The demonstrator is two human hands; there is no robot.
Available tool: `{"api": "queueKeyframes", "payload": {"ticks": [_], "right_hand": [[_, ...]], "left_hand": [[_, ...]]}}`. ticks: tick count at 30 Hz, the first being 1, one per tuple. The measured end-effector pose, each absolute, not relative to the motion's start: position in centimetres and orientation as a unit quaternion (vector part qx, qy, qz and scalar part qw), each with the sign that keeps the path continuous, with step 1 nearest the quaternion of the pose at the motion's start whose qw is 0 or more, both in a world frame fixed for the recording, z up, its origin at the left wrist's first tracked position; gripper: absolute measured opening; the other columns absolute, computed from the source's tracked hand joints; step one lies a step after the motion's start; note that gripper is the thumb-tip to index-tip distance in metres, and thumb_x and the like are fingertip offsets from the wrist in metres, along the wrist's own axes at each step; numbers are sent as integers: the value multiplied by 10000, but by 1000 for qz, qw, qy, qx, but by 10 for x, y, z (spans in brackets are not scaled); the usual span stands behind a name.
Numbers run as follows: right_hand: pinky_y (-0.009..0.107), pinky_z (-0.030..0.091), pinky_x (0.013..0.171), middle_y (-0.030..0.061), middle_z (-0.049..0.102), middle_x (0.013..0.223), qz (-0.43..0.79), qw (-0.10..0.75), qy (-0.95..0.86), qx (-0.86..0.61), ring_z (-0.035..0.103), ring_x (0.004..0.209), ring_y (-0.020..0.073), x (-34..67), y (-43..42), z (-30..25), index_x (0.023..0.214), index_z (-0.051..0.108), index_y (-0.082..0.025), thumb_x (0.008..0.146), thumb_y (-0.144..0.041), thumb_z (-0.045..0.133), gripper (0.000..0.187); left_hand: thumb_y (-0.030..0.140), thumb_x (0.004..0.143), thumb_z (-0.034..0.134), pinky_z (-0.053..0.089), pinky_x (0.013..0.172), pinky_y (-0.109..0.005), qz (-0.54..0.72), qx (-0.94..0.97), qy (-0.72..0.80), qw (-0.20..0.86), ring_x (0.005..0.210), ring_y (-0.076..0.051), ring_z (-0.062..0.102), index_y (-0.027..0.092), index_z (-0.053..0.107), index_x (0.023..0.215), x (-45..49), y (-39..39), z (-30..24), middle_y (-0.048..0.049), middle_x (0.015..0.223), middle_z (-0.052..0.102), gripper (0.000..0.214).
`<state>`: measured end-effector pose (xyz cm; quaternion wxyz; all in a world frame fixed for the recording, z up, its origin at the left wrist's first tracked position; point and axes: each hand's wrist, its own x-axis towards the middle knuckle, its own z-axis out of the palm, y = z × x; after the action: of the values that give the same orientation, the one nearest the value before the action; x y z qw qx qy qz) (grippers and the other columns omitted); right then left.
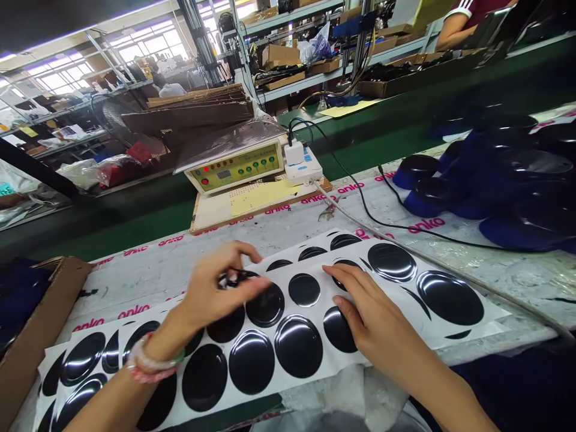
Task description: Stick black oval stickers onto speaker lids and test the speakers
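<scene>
White sheet (330, 360) of glossy black discs (299, 347), flat on the pale surface (166, 270) beneath both hands, overlapping similar sheets to left and right. Left hand (211, 285) over the sheet, blurred, with thumb and forefinger standing apart and something dark and shiny showing between; cannot tell from the blur about anything pinched in that grip. Beaded bracelets (146, 366) in pink and white around the left wrist. Right hand (371, 312) palm down over the sheet's right part, grip loosely spread, partly covering two discs.

Behind the sheets, a machine (236, 165) with a yellow-green button panel, resting on a board (209, 211). Just beside it, a white power strip (305, 171), with a dark cable (335, 159) trailing rightward across the surface. Farther right, dark blue pieces (427, 198) with glossy black round tops, heaped together. Along the left edge, a cardboard box (49, 315). At upper right, a co-worker's arm (454, 31) in a maroon, white-striped sleeve.
</scene>
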<state>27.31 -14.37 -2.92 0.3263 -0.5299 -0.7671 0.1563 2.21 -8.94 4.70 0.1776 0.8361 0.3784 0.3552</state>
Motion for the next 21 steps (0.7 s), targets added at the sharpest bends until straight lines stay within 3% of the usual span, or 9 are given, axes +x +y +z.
{"api": "queueKeyframes", "payload": {"ticks": [3, 5, 7, 9, 11, 15, 18, 21], "right_hand": [[432, 504, 932, 90, 544, 1249, 149, 325, -771, -528, 527, 1141, 213, 273, -144, -27, 1297, 423, -221, 955, -169, 353, 353], [448, 479, 968, 74, 554, 1227, 136, 331, -775, -520, 527, 1136, 207, 271, -145, -22, 1284, 430, -237, 948, -147, 350, 357], [436, 455, 1007, 49, 553, 1230, 149, 335, -782, -505, 518, 1157, 192, 267, -148, -17, 1274, 434, -265, 941, -143, 369, 361], [375, 469, 1004, 30, 533, 1263, 190, 323, -792, -481, 510, 1180, 166, 263, -152, -15, 1279, 427, -290, 933, -150, 401, 374], [332, 490, 978, 32, 501, 1307, 220, 305, -801, -466, 500, 1200, 153, 260, -154, -17, 1291, 421, -288, 925, -136, 409, 397], [379, 469, 1006, 78, 480, 1328, 206, 307, -797, -478, 477, 1227, 181, 258, -154, -25, 1290, 432, -226, 900, -82, 382, 418], [400, 469, 1005, 98, 494, 1309, 201, 311, -795, -481, 481, 1220, 196, 258, -153, -26, 1275, 449, -196, 891, -71, 381, 410], [418, 485, 983, 112, 510, 1288, 202, 309, -795, -481, 499, 1199, 211, 257, -153, -23, 1261, 467, -181, 894, -84, 387, 388]], "left_hand": [[191, 848, 578, 411, 394, -189, 380, 749, 494, 226, 487, -65, 537, 211, 379, 695, 12, -110, 60, 13, 843, 649, 252], [129, 821, 553, 468, 468, -199, 283, 792, 490, 229, 561, -85, 598, 233, 479, 865, 19, -127, 60, 29, 880, 661, 135], [88, 797, 515, 516, 588, -241, 160, 854, 447, 211, 645, -113, 633, 266, 495, 1031, 34, -141, 55, 44, 884, 673, 295], [90, 800, 492, 531, 641, -285, 96, 882, 426, 178, 700, -146, 650, 266, 478, 1067, 48, -150, 48, 48, 865, 674, 320], [96, 819, 478, 547, 694, -304, 79, 898, 409, 142, 833, -174, 665, 240, 469, 1031, 58, -153, 40, 20, 948, 678, 257], [22, 835, 414, 540, 857, -320, 58, 939, 335, 52, 1181, -226, 553, 174, 459, 1049, 65, -154, 24, -90, 1247, 597, 266], [-35, 815, 377, 560, 762, -335, 37, 945, 323, 26, 1065, -235, 593, 161, 443, 1060, 66, -152, 20, -100, 1197, 601, 321], [4, 820, 430, 549, 670, -349, 25, 937, 344, 56, 891, -232, 574, 171, 437, 975, 69, -143, 22, -78, 1050, 595, 227]]}}
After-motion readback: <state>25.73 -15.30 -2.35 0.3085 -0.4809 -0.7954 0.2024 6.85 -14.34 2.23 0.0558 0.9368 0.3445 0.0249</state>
